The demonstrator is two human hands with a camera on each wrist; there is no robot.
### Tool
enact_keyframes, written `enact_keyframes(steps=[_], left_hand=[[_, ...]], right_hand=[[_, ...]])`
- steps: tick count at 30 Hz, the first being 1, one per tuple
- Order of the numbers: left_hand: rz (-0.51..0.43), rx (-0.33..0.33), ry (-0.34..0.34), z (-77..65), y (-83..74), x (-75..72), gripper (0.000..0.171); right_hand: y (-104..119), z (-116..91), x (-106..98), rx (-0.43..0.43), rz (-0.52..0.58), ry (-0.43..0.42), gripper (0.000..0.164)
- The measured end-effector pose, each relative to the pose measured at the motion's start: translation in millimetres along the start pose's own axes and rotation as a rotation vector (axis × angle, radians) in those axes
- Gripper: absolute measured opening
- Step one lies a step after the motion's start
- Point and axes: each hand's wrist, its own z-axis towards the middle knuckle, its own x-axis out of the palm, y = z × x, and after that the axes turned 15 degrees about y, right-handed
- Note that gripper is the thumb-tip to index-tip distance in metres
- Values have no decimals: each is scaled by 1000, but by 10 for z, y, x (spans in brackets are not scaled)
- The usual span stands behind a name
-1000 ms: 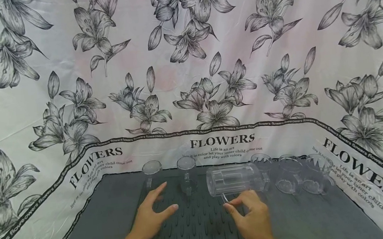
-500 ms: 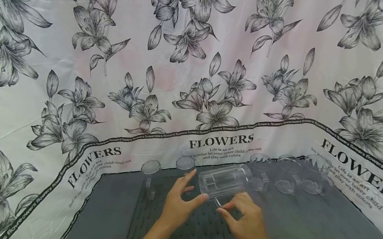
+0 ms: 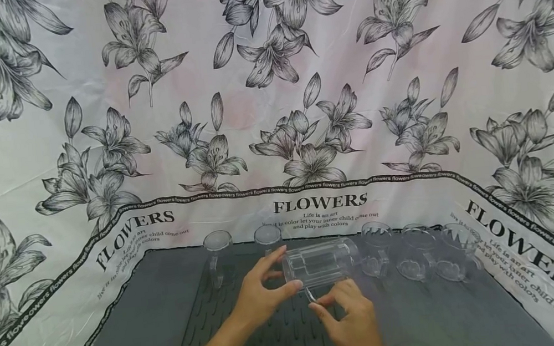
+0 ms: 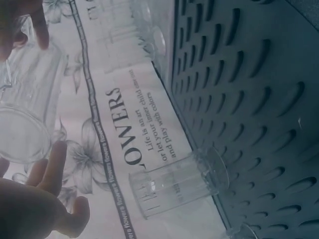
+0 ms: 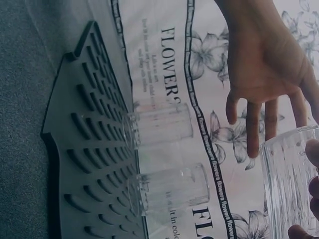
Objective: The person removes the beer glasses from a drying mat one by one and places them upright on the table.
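A clear glass mug [image 3: 322, 263] is held on its side over the dark ridged mat [image 3: 252, 331]. With thumb and fingers, my right hand [image 3: 348, 319] pinches the mug's handle, which points down toward me. My left hand [image 3: 255, 292] is at the mug's left end, its fingers extended and spread, the thumb by the lower edge. In the right wrist view, the fingertips of the left hand [image 5: 266, 74] come right to the rim of the mug [image 5: 286, 184]. The left wrist view shows the round end of the mug [image 4: 22, 134] facing the left hand [image 4: 37, 206].
Two clear mugs stand at the back of the mat: a left one [image 3: 219, 259] and another [image 3: 268, 235] partly behind my left hand. Three more, a near one [image 3: 377, 252], a middle one [image 3: 415, 254] and an outer one [image 3: 457, 253], stand on the right. A flower-printed cloth [image 3: 315, 152] hangs behind.
My left hand has moved right to the mug's end. The right hand has brought the mug a little to the left, and it tilts slightly more.
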Motion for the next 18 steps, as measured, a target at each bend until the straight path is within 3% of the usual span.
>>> enact_keyframes(steps=[12,15,18], left_hand=[[-30,-26,-73,10,-16,5,57],[-58,-39,-92,-4,-19,-2,57],[-78,-60,-116,-16,-16,-16,58]], right_hand=[[28,-37,-17,0,-15,58,29],[35,-46,-75,89,19,-9,39],[41,-48,-156,301,143,-85,47]])
